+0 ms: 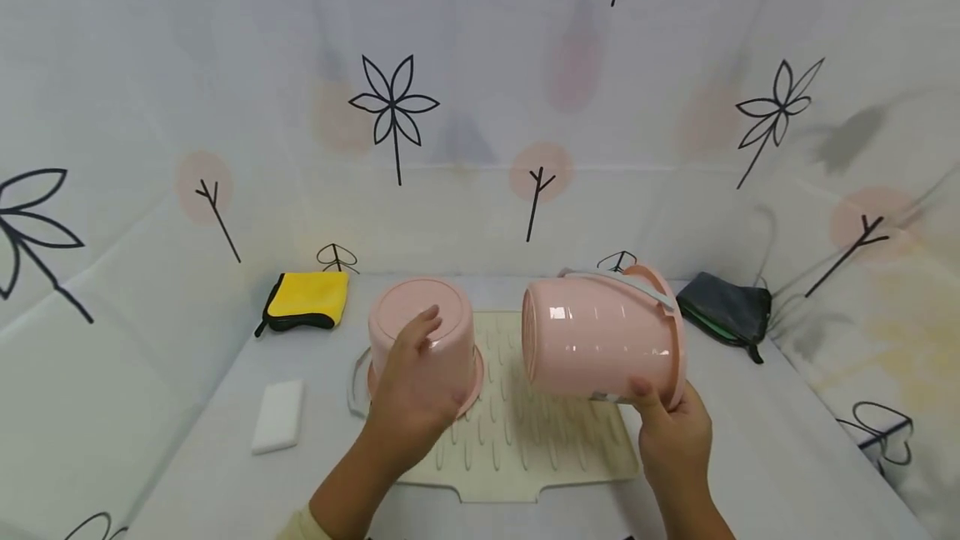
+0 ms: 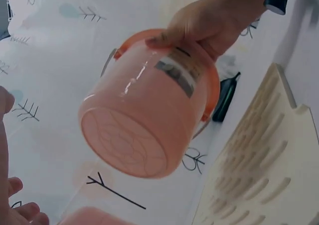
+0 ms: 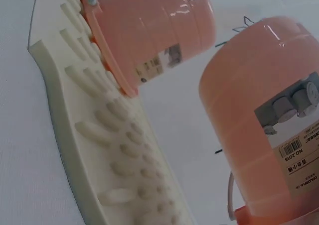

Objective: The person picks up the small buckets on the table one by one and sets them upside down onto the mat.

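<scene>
My right hand (image 1: 678, 436) grips the rim of a pink bucket (image 1: 600, 336), thumb outside. This bucket lies sideways in the air above the ridged cream drying mat (image 1: 517, 473), mouth to the right. Its grey handle (image 1: 622, 280) hangs along the upper side; a printed label (image 3: 296, 135) shows in the right wrist view. A second pink bucket (image 1: 420, 307) stands upside down on the mat's left part, rim down. My left hand (image 1: 412, 407) is in front of it with fingers loosely extended, holding nothing; whether it touches that bucket, I cannot tell.
A yellow pouch with black trim (image 1: 307, 298) lies at the back left of the white table (image 1: 210, 473). Nearer on the left is a white block (image 1: 278, 415). A dark pouch (image 1: 726, 311) lies at the back right. A patterned curtain (image 1: 465, 215) encloses the table.
</scene>
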The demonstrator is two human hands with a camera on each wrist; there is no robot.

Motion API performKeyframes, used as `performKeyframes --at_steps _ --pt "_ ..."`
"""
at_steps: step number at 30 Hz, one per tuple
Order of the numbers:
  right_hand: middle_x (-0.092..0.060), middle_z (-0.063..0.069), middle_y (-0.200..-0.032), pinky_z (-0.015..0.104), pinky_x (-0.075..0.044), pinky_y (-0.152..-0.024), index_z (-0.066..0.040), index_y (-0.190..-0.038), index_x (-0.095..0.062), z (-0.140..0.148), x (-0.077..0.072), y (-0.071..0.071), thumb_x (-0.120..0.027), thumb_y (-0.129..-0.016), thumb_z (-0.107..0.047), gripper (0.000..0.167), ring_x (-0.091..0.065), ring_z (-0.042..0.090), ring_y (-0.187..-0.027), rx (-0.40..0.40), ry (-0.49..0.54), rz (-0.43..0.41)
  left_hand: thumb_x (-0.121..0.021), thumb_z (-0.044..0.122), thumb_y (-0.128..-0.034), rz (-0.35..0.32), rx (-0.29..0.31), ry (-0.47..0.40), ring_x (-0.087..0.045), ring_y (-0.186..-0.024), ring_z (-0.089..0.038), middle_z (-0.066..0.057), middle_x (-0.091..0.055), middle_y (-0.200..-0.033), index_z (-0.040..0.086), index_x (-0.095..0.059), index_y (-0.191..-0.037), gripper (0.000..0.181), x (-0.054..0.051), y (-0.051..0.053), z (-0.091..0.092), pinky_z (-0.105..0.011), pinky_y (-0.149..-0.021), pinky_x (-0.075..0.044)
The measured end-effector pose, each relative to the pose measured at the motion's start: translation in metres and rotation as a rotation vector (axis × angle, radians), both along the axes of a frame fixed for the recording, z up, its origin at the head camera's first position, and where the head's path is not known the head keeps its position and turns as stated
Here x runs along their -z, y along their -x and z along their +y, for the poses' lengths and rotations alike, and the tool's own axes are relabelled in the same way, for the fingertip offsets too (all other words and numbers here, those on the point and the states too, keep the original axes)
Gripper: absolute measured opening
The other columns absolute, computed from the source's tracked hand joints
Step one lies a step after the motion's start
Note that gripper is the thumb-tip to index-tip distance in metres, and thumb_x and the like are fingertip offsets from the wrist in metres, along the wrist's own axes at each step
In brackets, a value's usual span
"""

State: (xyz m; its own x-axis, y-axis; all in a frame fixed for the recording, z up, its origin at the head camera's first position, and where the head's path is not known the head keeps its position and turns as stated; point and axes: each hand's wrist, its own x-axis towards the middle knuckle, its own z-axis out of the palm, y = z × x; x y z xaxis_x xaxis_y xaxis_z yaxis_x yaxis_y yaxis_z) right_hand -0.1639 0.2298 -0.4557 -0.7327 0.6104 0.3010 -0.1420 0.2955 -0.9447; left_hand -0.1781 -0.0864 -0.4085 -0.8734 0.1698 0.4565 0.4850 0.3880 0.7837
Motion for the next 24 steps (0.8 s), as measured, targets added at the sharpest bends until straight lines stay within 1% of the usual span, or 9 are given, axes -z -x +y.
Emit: performKeyframes --at_steps 2,4,7,11,13,15,20,22,24 --pt "-0.070 -0.010 -0.085 0.010 -0.052 -0.069 0.001 -0.107 -0.068 -0.001 0.002 -0.001 -0.078 -0.096 -0.018 0.024 -0.063 0.003 -0.078 -0.016 0.017 0.021 -0.077 0.029 -0.0893 0.004 0.082 0.010 -0.035 -0.152 -0.023 0.011 -0.024 -0.172 0.042 -0.027 -0.160 0.088 -0.001 0.001 0.010 -0.058 -0.111 -0.046" --pt "-0.070 -0.008 -0.081 0.012 -0.050 -0.065 -0.001 -0.102 -0.069 -0.002 0.003 -0.002 -0.078 -0.094 -0.012 0.017 -0.061 0.005 -0.073 -0.028 0.038 0.047 -0.081 0.034 -0.0889 -0.023 0.161 0.006 -0.029 -0.157 -0.020 0.012 -0.020 -0.173 0.043 -0.024 -0.162 0.093 -0.002 0.004 0.020 -0.055 -0.116 -0.043" --pt "-0.068 -0.007 -0.077 0.016 -0.046 -0.059 -0.006 -0.096 -0.068 -0.003 0.006 -0.003 -0.079 -0.093 -0.009 0.011 -0.056 0.006 -0.067 -0.036 0.046 0.067 -0.084 0.038 -0.0870 -0.108 0.268 -0.031 -0.020 -0.160 -0.018 0.015 -0.014 -0.173 0.044 -0.017 -0.164 0.102 -0.003 0.010 0.034 -0.050 -0.119 -0.041" --pt "-0.068 -0.005 -0.077 0.017 -0.045 -0.057 -0.011 -0.093 -0.069 -0.003 0.010 -0.004 -0.079 -0.092 -0.006 0.011 -0.055 0.007 -0.065 -0.045 0.075 0.085 -0.087 0.047 -0.0825 -0.223 0.339 -0.032 -0.012 -0.162 -0.018 0.015 -0.003 -0.175 0.051 -0.004 -0.163 0.116 -0.003 0.021 0.050 -0.049 -0.117 -0.043" --pt "-0.069 -0.004 -0.076 0.017 -0.046 -0.057 -0.011 -0.092 -0.069 -0.002 0.011 -0.005 -0.079 -0.092 -0.005 0.012 -0.057 0.007 -0.066 -0.055 0.099 0.092 -0.087 0.053 -0.0791 -0.255 0.347 -0.009 -0.011 -0.162 -0.020 0.012 0.002 -0.175 0.053 0.001 -0.162 0.121 -0.002 0.025 0.058 -0.052 -0.114 -0.045" --pt "-0.068 -0.002 -0.076 0.017 -0.046 -0.057 -0.010 -0.091 -0.069 -0.002 0.012 -0.007 -0.079 -0.092 -0.005 0.011 -0.057 0.007 -0.066 -0.062 0.114 0.099 -0.089 0.054 -0.0751 -0.282 0.342 -0.007 -0.014 -0.161 -0.024 0.008 0.002 -0.176 0.054 0.004 -0.162 0.127 0.000 0.028 0.064 -0.055 -0.111 -0.047" --pt "-0.070 0.004 -0.082 0.018 -0.050 -0.061 -0.003 -0.093 -0.070 -0.003 0.012 -0.008 -0.077 -0.091 0.001 0.008 -0.059 0.009 -0.069 -0.139 0.166 0.180 -0.096 0.048 -0.0664 -0.362 0.315 -0.088 -0.027 -0.154 -0.028 0.004 -0.011 -0.173 0.061 0.005 -0.158 0.137 0.002 0.036 0.076 -0.051 -0.103 -0.053" --pt "-0.070 0.006 -0.085 0.018 -0.051 -0.062 -0.001 -0.096 -0.071 -0.003 0.012 -0.009 -0.076 -0.091 0.003 0.008 -0.059 0.010 -0.071 -0.181 0.184 0.216 -0.097 0.046 -0.0638 -0.373 0.319 -0.097 -0.030 -0.151 -0.028 0.004 -0.015 -0.171 0.063 0.005 -0.157 0.140 0.002 0.038 0.076 -0.047 -0.102 -0.053" --pt "-0.070 0.006 -0.086 0.018 -0.052 -0.064 -0.001 -0.096 -0.071 -0.002 0.011 -0.010 -0.075 -0.091 0.004 0.008 -0.060 0.010 -0.072 -0.206 0.183 0.242 -0.098 0.044 -0.0621 -0.361 0.338 -0.089 -0.031 -0.149 -0.028 0.005 -0.016 -0.170 0.063 0.005 -0.157 0.142 0.001 0.040 0.076 -0.046 -0.102 -0.053"
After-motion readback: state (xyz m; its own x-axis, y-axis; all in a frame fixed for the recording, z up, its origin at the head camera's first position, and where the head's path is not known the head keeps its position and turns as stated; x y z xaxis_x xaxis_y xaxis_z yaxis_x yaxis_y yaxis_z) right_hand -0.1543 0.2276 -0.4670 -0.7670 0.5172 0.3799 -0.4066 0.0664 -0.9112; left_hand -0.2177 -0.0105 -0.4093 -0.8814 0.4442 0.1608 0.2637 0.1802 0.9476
